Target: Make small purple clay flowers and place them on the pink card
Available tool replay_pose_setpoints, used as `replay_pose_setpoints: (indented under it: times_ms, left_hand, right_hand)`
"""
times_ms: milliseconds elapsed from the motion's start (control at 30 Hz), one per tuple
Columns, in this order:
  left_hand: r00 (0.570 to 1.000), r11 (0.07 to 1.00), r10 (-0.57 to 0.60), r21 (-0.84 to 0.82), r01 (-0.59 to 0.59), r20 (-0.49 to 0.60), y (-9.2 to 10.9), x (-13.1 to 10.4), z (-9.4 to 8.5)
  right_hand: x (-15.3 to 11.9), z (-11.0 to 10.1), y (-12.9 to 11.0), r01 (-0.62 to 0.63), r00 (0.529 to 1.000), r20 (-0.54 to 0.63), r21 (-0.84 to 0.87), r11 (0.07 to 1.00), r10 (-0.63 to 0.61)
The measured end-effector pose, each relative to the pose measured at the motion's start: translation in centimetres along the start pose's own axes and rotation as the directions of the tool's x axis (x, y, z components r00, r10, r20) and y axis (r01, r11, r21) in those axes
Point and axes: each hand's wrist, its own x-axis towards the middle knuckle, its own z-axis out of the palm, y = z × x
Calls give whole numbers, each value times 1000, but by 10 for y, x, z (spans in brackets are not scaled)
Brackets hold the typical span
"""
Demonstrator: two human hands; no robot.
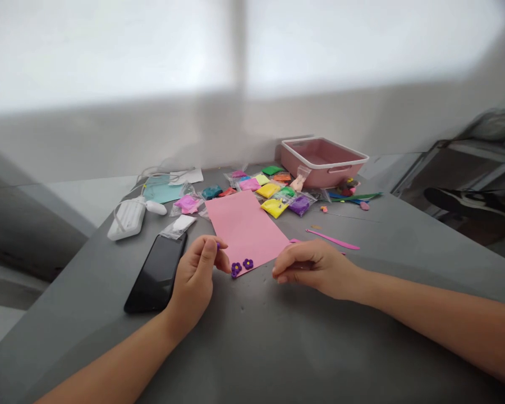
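Observation:
A small lump of purple clay [218,246] shows between the thumb and forefinger of my left hand [196,275], which is closed on it. My right hand [320,266] hovers at the near right corner of a pink sheet [248,221], thumb and fingers pinched together; whether anything sits between the tips I cannot make out. On the sheet's near left corner lie two purple clay flowers with yellow centres, a left flower [236,267] and a right flower [248,263]. A bit of purple touches the left one's lower edge.
Bags of coloured clay [275,207] spread behind the sheet. A pink basket [325,168] stands at the back right, a pink modelling tool [334,239] in front of it. To the left are a black phone [155,272] and a white power bank [128,219] with cable.

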Motion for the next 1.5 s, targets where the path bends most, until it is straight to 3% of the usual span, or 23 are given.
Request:
replay_pose_setpoints:
  times_ms: [200,700,1033,1200,1400,1500]
  left_hand:
    - [1000,1000,7,8,-6,-13,0,1,1]
    - [1000,998,-8,-67,6,-25,-1,1,0]
    - [1000,1000,26,-5,-25,6,2,2,5]
    - [1000,999,-2,-38,1,-17,-1,2,3]
    - [999,997,-13,-71,10,-43,-2,4,4]
    - [999,995,-10,-99,6,-42,-2,5,4]
  right_hand:
    - [-1,3,7,-47,999,-17,203,978,51]
    - [2,4,-1,-162,985,-29,228,960,173]
    - [0,-2,-3,8,1000,19,-119,993,-6]
    - [0,-2,0,44,998,-41,-170,985,-51]
    - [1,-3,5,196,978,-32,-173,965,-204]
    - [2,-4,5,192,979,-33,-209,959,-203]
